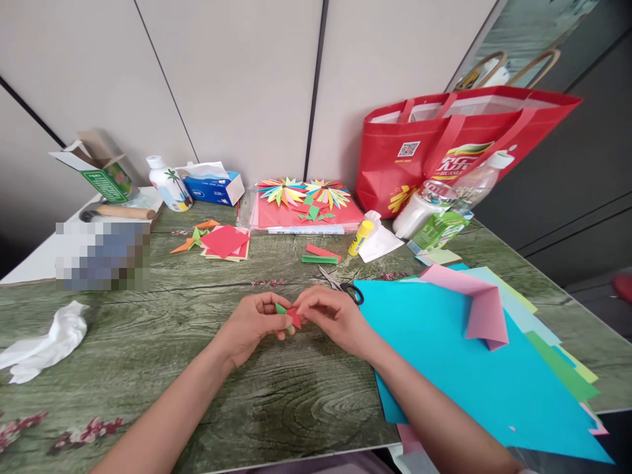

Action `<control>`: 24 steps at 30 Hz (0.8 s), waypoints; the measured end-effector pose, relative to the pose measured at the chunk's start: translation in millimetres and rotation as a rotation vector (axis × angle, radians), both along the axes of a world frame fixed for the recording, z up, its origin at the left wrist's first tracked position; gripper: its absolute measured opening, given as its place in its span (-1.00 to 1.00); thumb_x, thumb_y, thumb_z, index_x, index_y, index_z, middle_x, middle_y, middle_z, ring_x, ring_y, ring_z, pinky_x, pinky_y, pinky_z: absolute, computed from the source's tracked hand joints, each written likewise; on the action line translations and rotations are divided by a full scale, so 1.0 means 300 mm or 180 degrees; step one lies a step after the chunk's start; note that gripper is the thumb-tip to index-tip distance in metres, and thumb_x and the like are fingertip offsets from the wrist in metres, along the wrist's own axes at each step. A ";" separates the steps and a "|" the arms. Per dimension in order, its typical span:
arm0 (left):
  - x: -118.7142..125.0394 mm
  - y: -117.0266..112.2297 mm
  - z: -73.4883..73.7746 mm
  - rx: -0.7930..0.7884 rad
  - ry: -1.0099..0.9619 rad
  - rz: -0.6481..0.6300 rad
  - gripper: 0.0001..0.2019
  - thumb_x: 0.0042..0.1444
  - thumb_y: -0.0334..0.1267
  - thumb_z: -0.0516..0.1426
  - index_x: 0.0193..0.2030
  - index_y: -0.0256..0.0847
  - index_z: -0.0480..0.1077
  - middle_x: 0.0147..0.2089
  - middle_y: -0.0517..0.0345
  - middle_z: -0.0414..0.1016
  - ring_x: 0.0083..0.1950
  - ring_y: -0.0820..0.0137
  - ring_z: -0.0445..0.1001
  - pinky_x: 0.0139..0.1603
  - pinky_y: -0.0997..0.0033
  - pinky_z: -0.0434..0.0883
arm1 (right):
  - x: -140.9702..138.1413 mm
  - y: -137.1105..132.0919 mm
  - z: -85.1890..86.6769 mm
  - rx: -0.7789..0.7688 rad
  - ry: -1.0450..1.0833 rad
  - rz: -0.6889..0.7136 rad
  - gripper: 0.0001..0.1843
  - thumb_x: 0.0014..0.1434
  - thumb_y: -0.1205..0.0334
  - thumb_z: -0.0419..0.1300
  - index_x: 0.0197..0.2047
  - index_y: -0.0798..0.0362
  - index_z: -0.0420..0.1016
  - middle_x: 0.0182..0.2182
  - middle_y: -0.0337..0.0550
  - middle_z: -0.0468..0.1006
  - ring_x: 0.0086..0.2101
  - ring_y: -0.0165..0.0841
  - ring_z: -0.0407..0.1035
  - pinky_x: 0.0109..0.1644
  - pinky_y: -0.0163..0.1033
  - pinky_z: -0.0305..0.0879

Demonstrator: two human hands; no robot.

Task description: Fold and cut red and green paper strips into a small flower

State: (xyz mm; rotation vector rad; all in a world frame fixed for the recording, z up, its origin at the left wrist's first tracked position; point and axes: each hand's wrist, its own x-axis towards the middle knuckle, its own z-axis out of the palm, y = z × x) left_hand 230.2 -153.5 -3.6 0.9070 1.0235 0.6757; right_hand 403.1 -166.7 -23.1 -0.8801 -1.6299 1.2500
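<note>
My left hand (251,324) pinches a small folded paper piece (295,318), red with a green part showing on its left side. On its right edge the fingertips of my right hand (336,319) are closed too. Both hands are held over the middle of the table, and my fingers cover part of the folds. Just beyond my right hand lie scissors (353,292) with black handles. Farther back are folded red and green paper strips (320,255). A yellow glue stick (361,237) stands to their right.
Large blue paper sheets (419,355) with a folded pink paper (486,309) cover the right side. Square papers (227,242), a tissue box (212,187), paper stars (285,192) and a red bag (395,158) line the back. A crumpled tissue (54,342) lies left.
</note>
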 end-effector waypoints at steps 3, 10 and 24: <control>-0.007 0.003 -0.007 -0.0171 -0.0082 -0.0126 -0.77 -0.32 -0.38 0.30 -0.45 -0.33 0.40 -0.61 0.13 0.48 -0.59 0.52 0.36 -0.59 0.57 0.24 | 0.013 -0.001 -0.005 0.0793 -0.0585 0.0027 -0.85 0.14 0.22 0.09 -0.34 0.03 0.47 -0.33 -0.08 0.47 -0.30 -0.35 0.37 -0.21 -0.24 0.31; -0.011 0.004 -0.030 -0.0036 -0.0022 0.0009 -0.84 -0.32 -0.35 0.31 -0.56 -0.31 0.41 -0.60 0.19 0.44 -0.61 0.55 0.33 -0.54 0.55 0.31 | 0.032 0.012 -0.037 0.1481 -0.1108 0.0162 -0.80 0.19 0.24 0.03 -0.25 0.01 0.48 -0.32 -0.09 0.45 -0.32 -0.39 0.36 -0.24 -0.31 0.30; -0.008 -0.004 -0.004 0.0231 -0.0012 -0.0275 -0.88 -0.22 -0.33 0.27 -0.50 -0.29 0.43 -0.54 0.15 0.51 -0.51 0.48 0.44 -0.39 0.50 0.34 | 0.014 -0.002 0.000 0.0612 -0.0716 -0.0173 -0.89 0.12 0.24 0.13 -0.41 0.06 0.42 -0.44 -0.17 0.45 -0.42 -0.41 0.32 -0.35 -0.32 0.24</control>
